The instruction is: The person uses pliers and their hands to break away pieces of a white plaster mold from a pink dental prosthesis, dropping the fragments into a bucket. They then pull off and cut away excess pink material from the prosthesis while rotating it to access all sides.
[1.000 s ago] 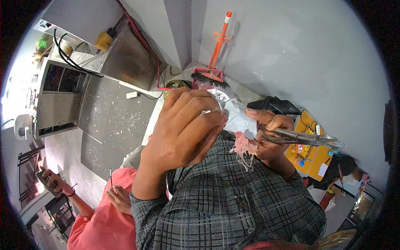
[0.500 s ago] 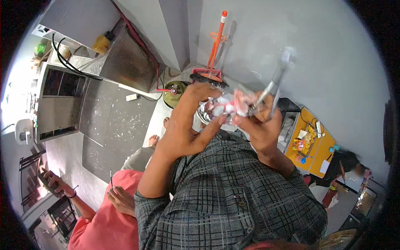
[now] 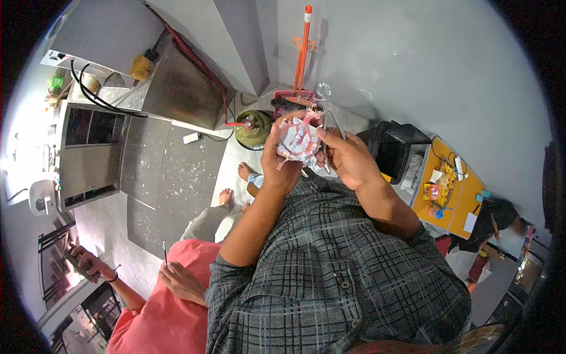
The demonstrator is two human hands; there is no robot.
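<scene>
L hand (image 3: 282, 168) clenched round a pink-white bundle (image 3: 298, 141) — bundle sits atop its fingers, out in front of the chest. R hand (image 3: 349, 159) just beside, gripping metal pliers (image 3: 326, 115) — they stand upright, touching the bundle's right edge.

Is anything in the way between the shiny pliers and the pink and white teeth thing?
Nothing visible is in the way. The right hand holds the thin silver metal pliers right beside the pink and white teeth model, which the left hand grips from below.
</scene>
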